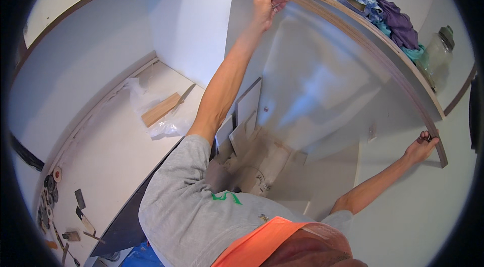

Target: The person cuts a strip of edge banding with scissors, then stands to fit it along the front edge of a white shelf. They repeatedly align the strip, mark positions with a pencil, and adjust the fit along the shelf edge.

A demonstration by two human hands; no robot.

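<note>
Both arms are raised toward a long wooden strip [353, 33] along the front of a high shelf [406, 54]; it looks curved in the fisheye view. My left hand [267, 7], with a ring on a finger, grips it near the upper-left end, thumb on the face and fingers curled beneath. My right hand [421, 148] is closed on the lower-right end, which extends past the shelf's corner. Whether the strip is fixed to the shelf edge I cannot tell.
Clothes [393, 20] and a glass jar [437, 52] sit on the shelf. At left, a white counter [101, 166] holds a wood piece [161, 108] on plastic, tape rolls [49, 191] and tools [83, 219]. Boards [247, 98] lean in the recess below; a blue bag [141, 254] lies low.
</note>
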